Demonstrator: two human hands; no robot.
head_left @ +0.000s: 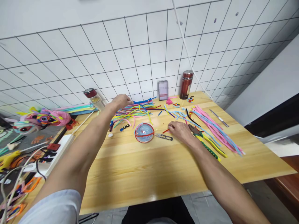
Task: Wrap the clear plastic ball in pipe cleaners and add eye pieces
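My left hand [121, 101] reaches to the back of the table, its fingers pinched on the end of a blue pipe cleaner [140, 106] at the loose pile. My right hand [180, 129] rests low over the wood, closed on a short red pipe cleaner [166, 131] that sticks out to the left. Between the hands lies a round disc [144, 138] in pale blue with a red rim and a red band across it. Thread snips [164, 137] lie between the disc and my right hand. Beside my right wrist are yellow-and-green pliers [210, 145].
Pink and blue pipe cleaners [211, 130] spread at the right, near a craft knife [219, 118]. A red flask [186, 85] and a glass bottle [94, 99] stand along the wall. Colourful plush-like figures [44, 119], a power strip [57, 154] and cables crowd the left.
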